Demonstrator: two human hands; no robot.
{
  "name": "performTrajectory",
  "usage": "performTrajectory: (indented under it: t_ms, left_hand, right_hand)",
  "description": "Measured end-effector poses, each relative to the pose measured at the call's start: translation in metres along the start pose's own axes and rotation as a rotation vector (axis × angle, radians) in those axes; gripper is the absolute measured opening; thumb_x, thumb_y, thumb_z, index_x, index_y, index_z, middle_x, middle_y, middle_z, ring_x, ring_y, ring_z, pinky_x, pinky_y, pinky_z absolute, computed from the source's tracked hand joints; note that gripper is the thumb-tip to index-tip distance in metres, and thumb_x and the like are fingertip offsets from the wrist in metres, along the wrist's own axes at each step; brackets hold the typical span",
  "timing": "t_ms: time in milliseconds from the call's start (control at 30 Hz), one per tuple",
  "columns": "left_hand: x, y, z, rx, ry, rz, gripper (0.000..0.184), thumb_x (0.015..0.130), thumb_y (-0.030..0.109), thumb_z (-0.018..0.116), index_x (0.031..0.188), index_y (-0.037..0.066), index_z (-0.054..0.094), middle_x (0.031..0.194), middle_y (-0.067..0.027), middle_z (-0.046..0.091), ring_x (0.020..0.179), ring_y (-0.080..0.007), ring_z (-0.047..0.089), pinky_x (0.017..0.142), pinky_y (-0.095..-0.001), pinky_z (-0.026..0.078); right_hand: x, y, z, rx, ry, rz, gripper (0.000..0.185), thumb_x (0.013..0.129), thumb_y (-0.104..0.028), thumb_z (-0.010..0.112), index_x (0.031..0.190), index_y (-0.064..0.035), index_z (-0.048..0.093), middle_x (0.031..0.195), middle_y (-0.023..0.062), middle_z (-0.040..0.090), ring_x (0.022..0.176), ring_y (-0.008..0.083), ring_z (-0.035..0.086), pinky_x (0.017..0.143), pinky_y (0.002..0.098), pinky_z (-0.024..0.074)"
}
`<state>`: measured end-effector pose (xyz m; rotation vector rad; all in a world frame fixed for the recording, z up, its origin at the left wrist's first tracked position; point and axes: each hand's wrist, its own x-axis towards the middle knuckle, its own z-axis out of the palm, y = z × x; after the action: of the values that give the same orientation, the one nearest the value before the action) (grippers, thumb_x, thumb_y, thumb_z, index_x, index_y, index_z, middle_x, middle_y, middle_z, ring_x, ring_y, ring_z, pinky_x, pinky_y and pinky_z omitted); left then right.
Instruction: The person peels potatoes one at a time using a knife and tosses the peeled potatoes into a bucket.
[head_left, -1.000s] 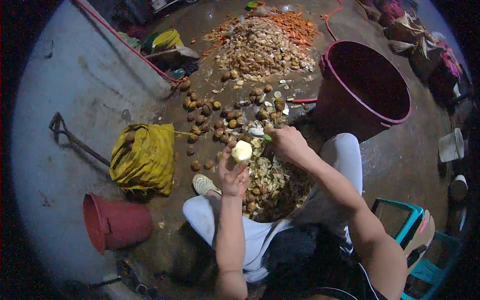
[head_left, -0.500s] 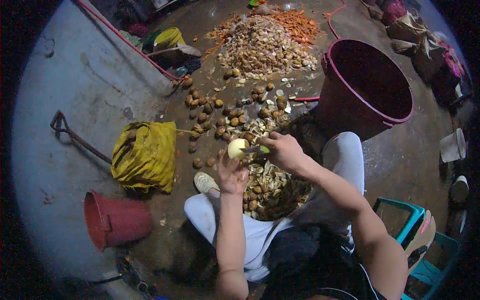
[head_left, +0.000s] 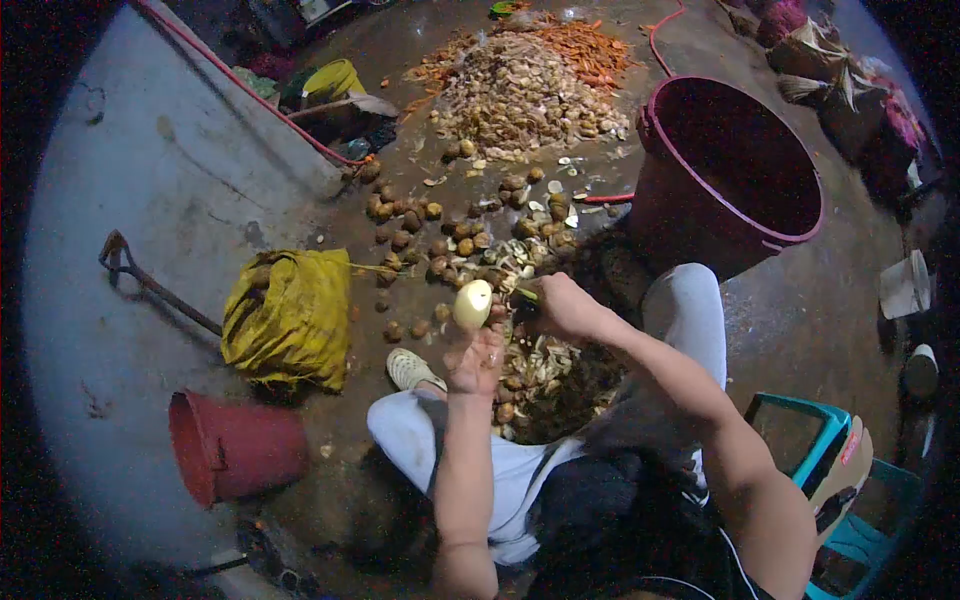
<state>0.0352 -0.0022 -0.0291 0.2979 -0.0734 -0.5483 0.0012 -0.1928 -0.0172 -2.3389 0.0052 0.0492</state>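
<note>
A pale peeled vegetable [head_left: 472, 305] rests in my left hand [head_left: 478, 352], its fingers curled round the far side and a small dark spot on its surface. My right hand [head_left: 572, 308] is closed around the green handle of a knife [head_left: 527, 294], just right of the vegetable; the blade is hard to make out. Below and between my hands lies a heap of peelings [head_left: 540, 365]. Beyond them, several brown unpeeled vegetables [head_left: 465, 240] are scattered on the wet floor.
A large dark red tub [head_left: 725, 180] stands at the right, beyond my knee. To the left are a yellow sack [head_left: 288, 320], a red bucket [head_left: 240, 445] and a long handle [head_left: 165, 288]. A big scrap pile [head_left: 530, 90] lies ahead. A teal stool [head_left: 820, 440] is at lower right.
Since the last frame, the knife has come away from the vegetable, and its dark blade no longer shows against it. The vegetable has turned in my left hand, and a dark spot now shows.
</note>
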Motion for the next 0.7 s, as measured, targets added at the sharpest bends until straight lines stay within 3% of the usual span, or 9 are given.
performTrajectory:
  t_ms: [67, 133, 233, 267, 300, 367, 400, 567, 700]
  left_hand:
    - [0.001, -0.002, -0.017, 0.055, 0.059, 0.044, 0.053, 0.074, 0.009, 0.076, 0.121, 0.000, 0.055, 0.120, -0.0159, 0.058, 0.111, -0.0303, 0.057, 0.099, -0.0400, 0.046]
    - [0.000, 0.000, -0.018, 0.116, 0.113, 0.082, 0.050, 0.075, 0.008, 0.076, 0.120, 0.001, 0.055, 0.119, -0.0147, 0.059, 0.111, -0.0291, 0.057, 0.099, -0.0398, 0.046]
    - [-0.004, -0.004, -0.011, 0.235, 0.194, 0.045, 0.045, 0.075, 0.003, 0.073, 0.117, 0.003, 0.057, 0.116, -0.0134, 0.060, 0.112, -0.0271, 0.057, 0.097, -0.0385, 0.048]
    - [-0.006, -0.004, -0.008, 0.275, 0.257, 0.020, 0.045, 0.075, 0.001, 0.073, 0.117, 0.004, 0.057, 0.116, -0.0134, 0.060, 0.112, -0.0269, 0.057, 0.096, -0.0384, 0.048]
    - [-0.009, -0.004, -0.005, 0.312, 0.320, -0.009, 0.045, 0.074, 0.000, 0.072, 0.116, 0.004, 0.057, 0.117, -0.0134, 0.060, 0.112, -0.0268, 0.057, 0.096, -0.0384, 0.048]
    - [-0.007, -0.008, 0.000, 0.315, 0.122, 0.124, 0.049, 0.073, 0.000, 0.073, 0.119, 0.002, 0.056, 0.118, -0.0141, 0.059, 0.113, -0.0280, 0.057, 0.096, -0.0391, 0.049]
    - [-0.006, -0.008, 0.007, 0.303, 0.087, 0.135, 0.051, 0.072, 0.001, 0.073, 0.120, 0.001, 0.055, 0.118, -0.0145, 0.059, 0.113, -0.0285, 0.057, 0.097, -0.0389, 0.048]
    - [-0.008, -0.004, 0.014, 0.304, 0.106, 0.195, 0.053, 0.073, 0.001, 0.071, 0.121, -0.004, 0.053, 0.118, -0.0163, 0.059, 0.111, -0.0297, 0.058, 0.100, -0.0395, 0.046]
    - [-0.009, 0.001, 0.018, 0.378, 0.128, 0.061, 0.056, 0.075, 0.000, 0.071, 0.127, -0.001, 0.049, 0.118, -0.0140, 0.059, 0.104, -0.0221, 0.060, 0.084, -0.0289, 0.052]
  right_hand:
    - [-0.004, -0.010, -0.001, 0.003, 0.049, -0.008, 0.042, 0.064, -0.014, 0.078, 0.102, -0.0050, 0.063, 0.083, 0.0209, 0.065, 0.074, 0.0402, 0.063, 0.068, 0.0464, 0.0507]
    - [-0.010, -0.020, 0.002, -0.154, 0.379, -0.134, 0.039, 0.066, -0.016, 0.078, 0.103, -0.0106, 0.064, 0.085, 0.0190, 0.063, 0.068, 0.0401, 0.063, 0.061, 0.0456, 0.0509]
    - [-0.020, -0.038, -0.005, -0.318, 0.241, -0.112, 0.054, 0.068, -0.004, 0.067, 0.119, -0.0183, 0.058, 0.105, 0.0252, 0.059, 0.077, 0.0415, 0.065, 0.063, 0.0450, 0.0547]
    - [-0.017, -0.040, -0.001, -0.316, 0.354, -0.090, 0.036, 0.068, -0.020, 0.079, 0.100, -0.0102, 0.065, 0.083, 0.0215, 0.062, 0.068, 0.0394, 0.063, 0.056, 0.0440, 0.0508]
    - [-0.009, -0.023, 0.001, -0.314, 0.353, -0.089, 0.036, 0.068, -0.020, 0.079, 0.100, -0.0102, 0.065, 0.083, 0.0215, 0.062, 0.068, 0.0394, 0.063, 0.056, 0.0440, 0.0508]
    - [0.012, 0.017, -0.001, -0.131, -0.103, 0.083, 0.037, 0.066, -0.018, 0.080, 0.096, -0.0033, 0.064, 0.079, 0.0248, 0.064, 0.072, 0.0401, 0.064, 0.060, 0.0439, 0.0520]
    - [0.010, 0.013, -0.004, -0.101, -0.109, 0.099, 0.037, 0.066, -0.017, 0.080, 0.095, -0.0007, 0.064, 0.079, 0.0252, 0.064, 0.075, 0.0405, 0.064, 0.063, 0.0439, 0.0523]
    - [0.003, 0.006, 0.004, -0.008, 0.038, 0.023, 0.037, 0.067, -0.012, 0.077, 0.100, -0.0009, 0.063, 0.083, 0.0209, 0.066, 0.078, 0.0414, 0.063, 0.072, 0.0454, 0.0513]
    - [-0.014, -0.022, -0.012, -0.029, 0.279, -0.171, 0.037, 0.071, -0.014, 0.075, 0.105, -0.0086, 0.063, 0.089, 0.0188, 0.062, 0.078, 0.0402, 0.062, 0.070, 0.0444, 0.0514]
